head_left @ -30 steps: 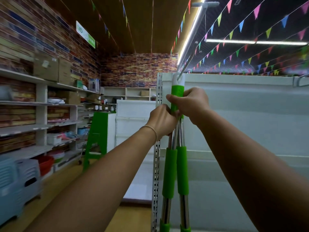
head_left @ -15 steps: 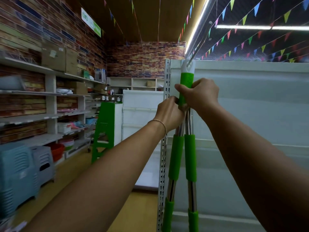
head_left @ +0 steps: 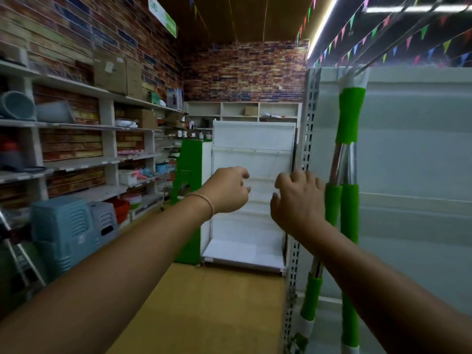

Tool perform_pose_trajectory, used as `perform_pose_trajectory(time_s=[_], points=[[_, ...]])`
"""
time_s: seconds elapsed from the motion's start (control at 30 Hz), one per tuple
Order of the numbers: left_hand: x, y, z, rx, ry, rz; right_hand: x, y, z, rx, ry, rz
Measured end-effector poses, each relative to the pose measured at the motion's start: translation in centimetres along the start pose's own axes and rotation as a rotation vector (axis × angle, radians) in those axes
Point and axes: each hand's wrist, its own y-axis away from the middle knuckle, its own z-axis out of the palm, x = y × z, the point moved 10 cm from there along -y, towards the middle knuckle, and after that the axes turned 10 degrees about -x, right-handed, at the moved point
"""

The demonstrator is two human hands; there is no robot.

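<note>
Head: left hand (head_left: 227,190), right hand (head_left: 297,200) released green poles (head_left: 349,116); grips loosely curled, empty.

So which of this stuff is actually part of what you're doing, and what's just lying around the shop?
In the job: green-sleeved metal poles, upright against the white shelf panel; left hand and right hand, both holding nothing, the right one beside the poles.
Just lying about: blue plastic stools, green stepladder, cardboard boxes, red basin.

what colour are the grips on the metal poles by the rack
Bright green grips on shiny silver poles, seen in the head view.
</note>
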Motion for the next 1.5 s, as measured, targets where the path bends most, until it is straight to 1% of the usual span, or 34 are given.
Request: perform_pose_trajectory(time_s=[0.13,0.3,0.6,0.87,1.13,1.33,1.5], points=[[-5.7,3.2,-2.0,-0.028,-0.184,-0.047,-7.1,0.3,0.5,-0.059,-0.149,-0.124],[-13.6,7.9,-5.3,-0.073,-0.288,-0.12,-16.1,0.1,0.7,-0.121,-0.277,-0.215],[-25.7,15.2,-10.5,-0.147,-0.376,-0.328,-30.5,-0.2,3.3,-0.256,-0.394,-0.332],[-33.7,18.7,-13.5,-0.094,-0.36,-0.467,-40.3,-1.7,7.4,-0.349,-0.464,-0.414],[-45.0,17.3,-15.0,-0.104,-0.446,-0.612,-49.5,-5.9,15.6,-0.458,-0.511,-0.537],[-55.1,12.8,-16.5,-0.095,-0.457,-0.704,-54.5,-12.1,23.4,-0.548,-0.516,-0.568],[-62.0,8.5,-17.8,-0.05,-0.404,-0.753,-57.5,-17.9,29.3,-0.616,-0.5,-0.597]])
